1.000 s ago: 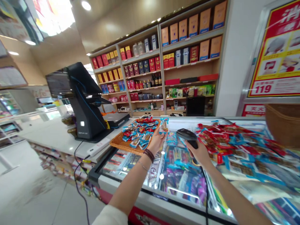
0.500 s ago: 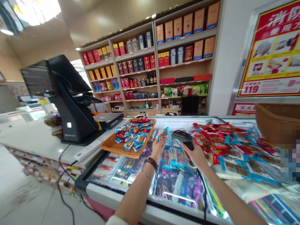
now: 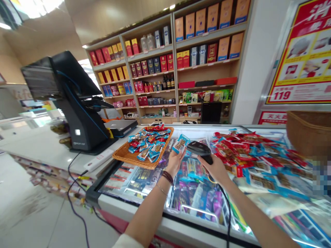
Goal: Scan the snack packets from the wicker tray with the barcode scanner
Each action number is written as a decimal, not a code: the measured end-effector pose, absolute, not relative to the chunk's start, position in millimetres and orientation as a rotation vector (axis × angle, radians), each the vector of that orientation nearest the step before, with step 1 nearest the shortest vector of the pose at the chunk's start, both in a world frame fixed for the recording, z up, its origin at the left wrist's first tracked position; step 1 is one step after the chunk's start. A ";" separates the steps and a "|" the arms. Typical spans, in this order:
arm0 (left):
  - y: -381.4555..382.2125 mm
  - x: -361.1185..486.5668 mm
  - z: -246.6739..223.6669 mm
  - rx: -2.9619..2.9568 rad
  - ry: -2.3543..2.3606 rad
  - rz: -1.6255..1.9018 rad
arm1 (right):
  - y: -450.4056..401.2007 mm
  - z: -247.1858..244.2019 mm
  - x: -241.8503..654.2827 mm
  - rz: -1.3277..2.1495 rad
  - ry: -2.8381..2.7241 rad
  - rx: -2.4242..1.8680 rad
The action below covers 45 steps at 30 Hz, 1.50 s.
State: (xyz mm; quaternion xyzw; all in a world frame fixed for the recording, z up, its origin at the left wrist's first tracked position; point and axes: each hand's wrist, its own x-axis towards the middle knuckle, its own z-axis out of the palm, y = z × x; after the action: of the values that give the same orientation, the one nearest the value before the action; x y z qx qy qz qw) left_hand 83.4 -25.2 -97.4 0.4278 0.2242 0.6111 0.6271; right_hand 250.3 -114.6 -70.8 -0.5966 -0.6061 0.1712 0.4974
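Between the fingers of my left hand (image 3: pixel 175 161) is a small blue-and-clear snack packet (image 3: pixel 181 143), held up over the glass. My right hand (image 3: pixel 215 169) is wrapped round the handle of a black barcode scanner (image 3: pixel 199 151). The scanner's head points left, close to the packet. Left of my hands, a wicker tray (image 3: pixel 124 155) holds many blue and red snack packets (image 3: pixel 148 144). On the right a loose heap of red and blue packets (image 3: pixel 239 146) lies on the freezer's glass top.
Beneath my arms is a chest freezer (image 3: pixel 124 206) with bright packages showing through its glass. A black checkout terminal (image 3: pixel 85 120) stands on the white counter at left. The scanner's cable (image 3: pixel 228 213) hangs over the freezer edge. A brown basket (image 3: pixel 307 132) sits at far right; boxed shelves (image 3: pixel 173 75) stand behind.
My left hand has turned and raised the packet, so its face shows more fully. The scanner has come slightly left and nearer to it. The view has shifted a little.
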 end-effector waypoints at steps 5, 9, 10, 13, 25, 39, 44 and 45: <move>-25.5 81.9 -95.9 1.045 0.531 1.412 | -117.2 -66.3 253.1 0.469 -1.548 -1.510; -19.0 79.0 -99.5 1.119 0.527 1.447 | -124.3 -58.1 251.3 0.365 -1.642 -1.551; -17.5 78.0 -100.2 1.128 0.533 1.453 | -125.6 -56.8 250.6 0.343 -1.657 -1.556; -15.0 75.2 -100.6 1.140 0.565 1.453 | -127.2 -55.4 248.7 0.264 -1.694 -1.566; -14.4 70.5 -102.2 1.095 0.592 1.452 | -127.3 -55.8 247.1 0.235 -1.701 -1.568; -3.6 172.5 -81.6 1.015 0.708 1.294 | -160.2 -46.5 404.0 0.294 -1.229 -1.682; -10.7 252.6 -63.7 1.006 0.644 1.107 | -191.0 -43.2 476.1 0.179 -1.038 -1.833; -13.5 266.9 -61.2 1.000 0.619 1.064 | -195.6 -43.7 486.0 0.156 -1.012 -1.843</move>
State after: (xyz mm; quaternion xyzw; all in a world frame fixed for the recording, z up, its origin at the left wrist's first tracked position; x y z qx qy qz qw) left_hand 266.9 -13.5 -61.2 0.4494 0.2782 0.4781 0.7015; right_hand 486.0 -195.6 -43.7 -0.7600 -0.4173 0.0642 0.4940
